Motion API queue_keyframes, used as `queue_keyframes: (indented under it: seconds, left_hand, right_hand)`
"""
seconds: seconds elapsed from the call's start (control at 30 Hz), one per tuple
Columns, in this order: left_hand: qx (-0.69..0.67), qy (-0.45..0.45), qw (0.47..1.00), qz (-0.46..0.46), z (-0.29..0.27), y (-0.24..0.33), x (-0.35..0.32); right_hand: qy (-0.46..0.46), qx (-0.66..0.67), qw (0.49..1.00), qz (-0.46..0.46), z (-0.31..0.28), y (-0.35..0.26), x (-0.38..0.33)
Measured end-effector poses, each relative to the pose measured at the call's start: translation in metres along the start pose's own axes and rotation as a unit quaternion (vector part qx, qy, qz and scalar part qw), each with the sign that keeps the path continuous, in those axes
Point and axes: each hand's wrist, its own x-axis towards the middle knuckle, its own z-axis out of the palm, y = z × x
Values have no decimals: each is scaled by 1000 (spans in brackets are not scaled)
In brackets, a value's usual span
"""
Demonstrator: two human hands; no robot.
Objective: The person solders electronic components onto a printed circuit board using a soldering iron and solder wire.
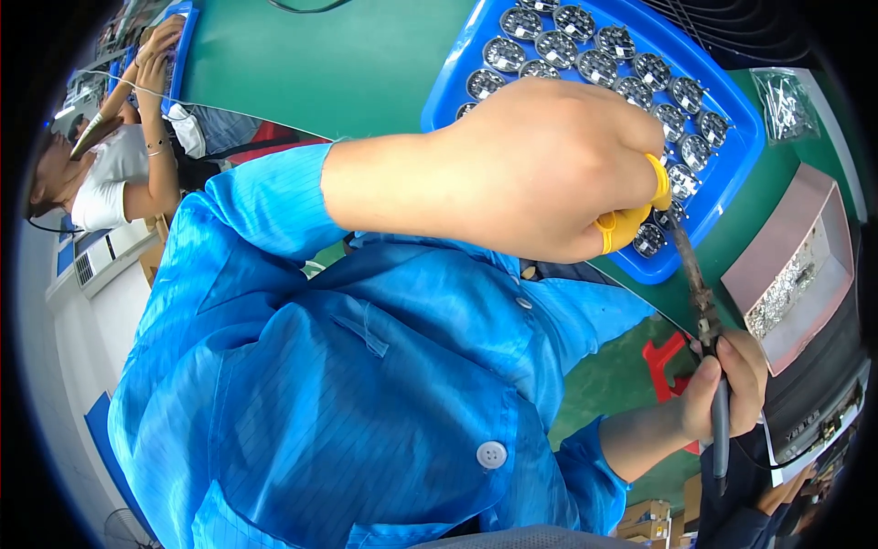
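Observation:
My right hand (739, 380) is closed around the dark handle of a soldering iron (701, 297), whose tip points up at the near right edge of a blue tray (748, 137). My left hand (549, 169) reaches across above the tray, yellow finger cots (626, 227) on its thumb and a finger. Those fingertips are pinched together close to the iron's tip; whatever they hold is hidden. Several small round metal assemblies (597, 68) with tiny parts on top lie in rows in the tray. One round assembly (649, 240) sits just below my left fingertips.
A pinkish open box (777, 242) with silvery scraps stands right of the tray, on the green table (274, 64). Beyond it lies a clear bag (785, 105) of small pieces. At the far left a person (123, 174) works at another blue tray (183, 55). A red stool (663, 366) is below.

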Motion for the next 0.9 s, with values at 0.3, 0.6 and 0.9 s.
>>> queue_keyframes:
  seconds: [0.3,0.6,0.9]
  left_hand:
    - [49,-54,997,-18,2,3,7]
    - [70,-82,994,-23,1,8,10]
    - [85,-84,993,-24,3,8,9]
  right_hand:
    - [-19,12,999,23,8,2,1]
    - [-43,32,998,25,5,4,1]
    - [-31,12,999,18,9,3,4]
